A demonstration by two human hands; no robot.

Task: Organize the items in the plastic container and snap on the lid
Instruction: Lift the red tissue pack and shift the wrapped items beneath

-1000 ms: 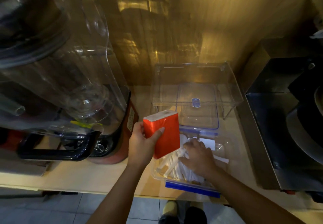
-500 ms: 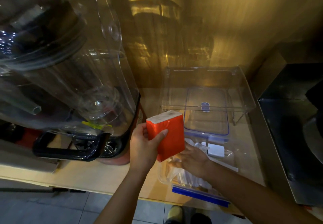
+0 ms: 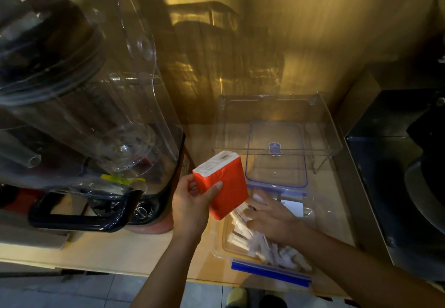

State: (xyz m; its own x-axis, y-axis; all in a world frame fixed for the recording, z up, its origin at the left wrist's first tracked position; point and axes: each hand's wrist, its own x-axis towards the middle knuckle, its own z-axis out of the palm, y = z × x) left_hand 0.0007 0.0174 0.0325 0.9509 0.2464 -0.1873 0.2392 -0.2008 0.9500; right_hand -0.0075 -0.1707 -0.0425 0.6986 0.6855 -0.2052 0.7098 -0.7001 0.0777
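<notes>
A clear plastic container with blue clip edges sits at the counter's front edge, holding several white wrapped sticks and a white card. My right hand lies inside it with fingers spread flat on the sticks. My left hand grips an orange tissue pack tilted above the container's left rim. The clear lid with a blue rim and a small blue label lies flat just behind the container.
A large blender with a clear sound cover and black handle fills the left side. A clear acrylic stand sits over the lid at the back. A dark metal appliance stands to the right. Floor tiles show below the counter edge.
My right hand has shifted within the container, its fingers spreading flatter over the sticks. The orange pack stays held in my left hand, tilted a bit more. The camera has moved slightly.
</notes>
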